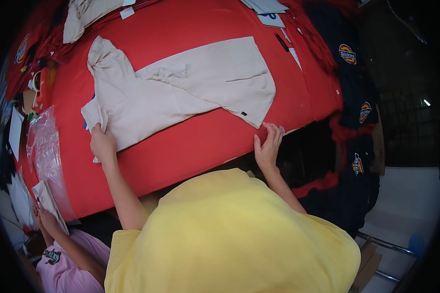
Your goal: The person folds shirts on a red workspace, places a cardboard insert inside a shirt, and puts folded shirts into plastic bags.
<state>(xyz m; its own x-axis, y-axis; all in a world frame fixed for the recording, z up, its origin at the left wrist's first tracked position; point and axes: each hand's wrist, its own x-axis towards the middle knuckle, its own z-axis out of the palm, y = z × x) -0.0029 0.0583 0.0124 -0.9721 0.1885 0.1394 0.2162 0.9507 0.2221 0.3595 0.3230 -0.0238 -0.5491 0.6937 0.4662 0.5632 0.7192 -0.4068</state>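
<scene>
A cream short-sleeved shirt (166,97) lies partly folded on the red-covered table (190,141), its hem toward the right and one sleeve pointing up at the far left. A small dark tag shows near its hem. My left hand (103,142) pinches the shirt's near left edge between thumb and fingers. Just off the near hem corner is my right hand (268,149), fingers apart and no cloth between them. A sliver of something blue peeks out from under the shirt at its left end.
Clear plastic bags (46,141) lie at the table's left. A co-worker's hands (46,219) hold a folded cream garment (51,202) at lower left. Dark scissors or snips (281,42) and white cards (271,19) are far right. Dark garments (359,112) hang over the right edge.
</scene>
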